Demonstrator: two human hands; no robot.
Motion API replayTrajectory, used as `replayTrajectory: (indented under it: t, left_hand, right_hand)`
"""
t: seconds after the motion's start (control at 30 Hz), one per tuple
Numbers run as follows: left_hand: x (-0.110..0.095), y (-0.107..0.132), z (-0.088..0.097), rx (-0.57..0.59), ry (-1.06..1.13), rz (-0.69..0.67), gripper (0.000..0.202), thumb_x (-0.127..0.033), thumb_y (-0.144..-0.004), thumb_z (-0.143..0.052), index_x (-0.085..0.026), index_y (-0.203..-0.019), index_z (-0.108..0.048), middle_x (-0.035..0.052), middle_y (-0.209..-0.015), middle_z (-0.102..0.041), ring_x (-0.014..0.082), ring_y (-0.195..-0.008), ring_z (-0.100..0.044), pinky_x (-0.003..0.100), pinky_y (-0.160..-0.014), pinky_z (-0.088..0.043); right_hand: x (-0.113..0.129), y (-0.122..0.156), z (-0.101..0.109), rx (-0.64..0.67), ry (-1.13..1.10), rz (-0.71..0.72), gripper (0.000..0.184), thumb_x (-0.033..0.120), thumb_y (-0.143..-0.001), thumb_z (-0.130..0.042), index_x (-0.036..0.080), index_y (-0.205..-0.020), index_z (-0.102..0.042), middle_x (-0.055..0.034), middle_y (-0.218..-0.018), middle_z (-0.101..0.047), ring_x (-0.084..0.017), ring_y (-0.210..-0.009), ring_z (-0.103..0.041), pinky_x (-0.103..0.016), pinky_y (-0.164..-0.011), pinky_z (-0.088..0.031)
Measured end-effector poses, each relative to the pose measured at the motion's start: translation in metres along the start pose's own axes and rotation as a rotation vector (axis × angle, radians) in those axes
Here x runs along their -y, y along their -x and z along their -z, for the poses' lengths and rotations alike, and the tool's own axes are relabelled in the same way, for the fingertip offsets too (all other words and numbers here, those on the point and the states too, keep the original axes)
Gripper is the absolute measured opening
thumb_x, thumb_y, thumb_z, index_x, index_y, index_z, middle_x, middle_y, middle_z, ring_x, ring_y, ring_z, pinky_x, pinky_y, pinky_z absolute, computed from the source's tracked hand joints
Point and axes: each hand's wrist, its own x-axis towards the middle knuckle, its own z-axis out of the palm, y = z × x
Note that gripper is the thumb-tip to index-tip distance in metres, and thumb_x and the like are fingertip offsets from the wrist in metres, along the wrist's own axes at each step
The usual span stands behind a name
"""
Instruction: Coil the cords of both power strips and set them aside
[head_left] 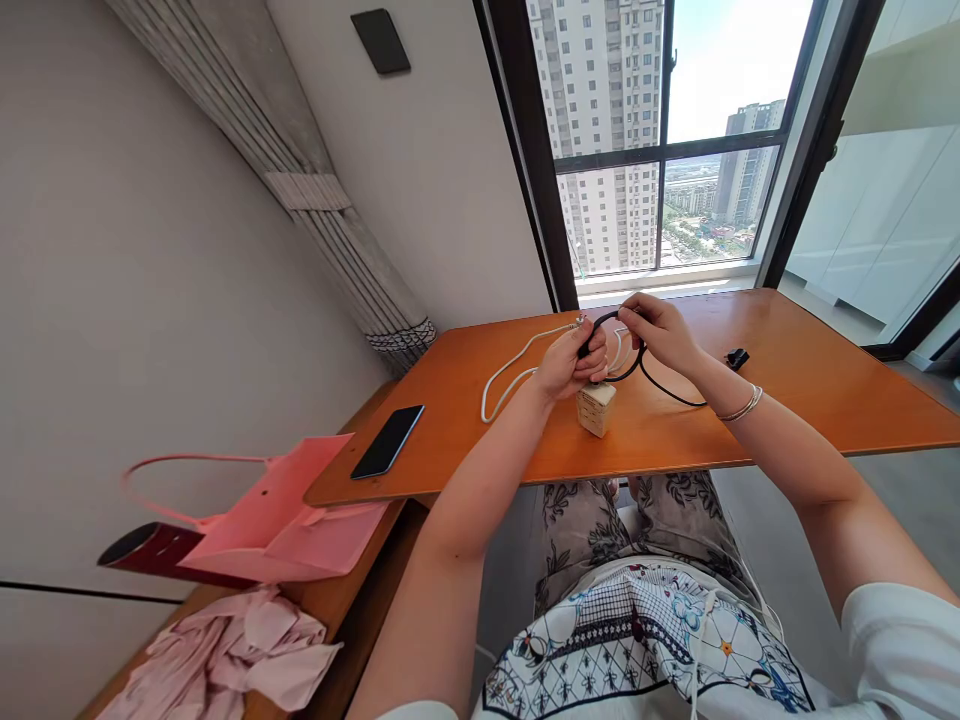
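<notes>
The left hand (577,362) curls closed around a flexible black cable (601,320); the right hand (657,330) pinches its looped length between thumb and fingers, above an orange-brown wooden table (457,375). A small, beige, textured block (597,410) stands just below the left hand. Leftward, a pink, angular tote bag (300,500) lies tilted, contents hidden.

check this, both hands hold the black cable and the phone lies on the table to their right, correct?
Wrong side: the left hand and right hand do hold the black cable, but the head view shows the phone on the table to their left.
</notes>
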Motion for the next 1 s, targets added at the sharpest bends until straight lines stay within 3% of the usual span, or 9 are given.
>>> replayTrajectory:
  t: [0.23, 0.4, 0.53, 0.63, 0.8, 1.0]
  left_hand:
    - [-0.001, 0.001, -0.001, 0.012, 0.014, 0.004, 0.044, -0.048, -0.100, -0.046, -0.018, -0.068, -0.042, -0.0071, -0.050, -0.038, 0.0024, -0.033, -0.020, 0.018, -0.040, -0.036]
    - [0.005, 0.001, -0.006, -0.023, -0.042, -0.096, 0.046, -0.054, -0.090, -0.062, -0.019, -0.068, -0.043, -0.0009, -0.060, -0.054, 0.0081, -0.046, -0.045, 0.020, -0.044, -0.044]
    - [0.006, -0.001, -0.011, -0.035, 0.019, -0.081, 0.047, -0.052, -0.091, -0.063, -0.019, -0.066, -0.041, -0.0049, -0.050, -0.042, 0.0057, -0.041, -0.032, 0.014, -0.035, -0.025]
    - [0.005, -0.002, -0.011, -0.012, 0.069, -0.076, 0.047, -0.048, -0.095, -0.058, -0.018, -0.064, -0.039, -0.0064, -0.046, -0.037, 0.0042, -0.037, -0.025, 0.013, -0.034, -0.019]
    - [0.001, -0.002, -0.003, -0.012, 0.075, -0.023, 0.051, -0.046, -0.099, -0.049, -0.018, -0.059, -0.033, -0.0006, -0.051, -0.053, 0.0014, -0.033, -0.020, 0.014, -0.034, -0.012]
    - [-0.002, -0.001, -0.002, -0.011, 0.142, 0.079, 0.051, -0.043, -0.101, -0.046, -0.017, -0.059, -0.032, 0.0077, -0.067, -0.069, 0.0003, -0.032, -0.021, 0.015, -0.033, -0.011]
  right_hand:
    - [-0.001, -0.001, -0.004, -0.008, -0.111, -0.016, 0.046, 0.067, -0.083, -0.063, 0.021, -0.077, -0.057, 0.0059, -0.057, -0.047, -0.009, -0.050, -0.046, -0.025, -0.050, -0.040]
    - [-0.008, -0.004, -0.005, -0.023, -0.221, -0.034, 0.047, 0.067, -0.080, -0.067, 0.021, -0.074, -0.057, 0.0062, -0.056, -0.046, -0.008, -0.049, -0.045, -0.024, -0.048, -0.039]
    - [-0.011, -0.004, -0.004, -0.003, -0.284, -0.098, 0.050, 0.068, -0.077, -0.070, 0.020, -0.074, -0.058, 0.0056, -0.058, -0.049, -0.008, -0.049, -0.048, -0.023, -0.049, -0.042]
    - [-0.014, -0.002, -0.003, 0.034, -0.307, -0.168, 0.055, 0.072, -0.073, -0.070, 0.018, -0.079, -0.064, 0.0029, -0.065, -0.055, -0.009, -0.055, -0.056, -0.023, -0.053, -0.045]
    - [-0.020, 0.001, -0.004, 0.075, -0.248, -0.151, 0.061, 0.079, -0.073, -0.064, 0.018, -0.078, -0.065, 0.0020, -0.063, -0.056, -0.010, -0.056, -0.056, -0.024, -0.055, -0.045]
    - [-0.020, 0.001, -0.010, 0.063, -0.209, -0.096, 0.065, 0.083, -0.076, -0.057, 0.020, -0.061, -0.048, 0.0030, -0.058, -0.049, -0.010, -0.051, -0.047, -0.025, -0.051, -0.041]
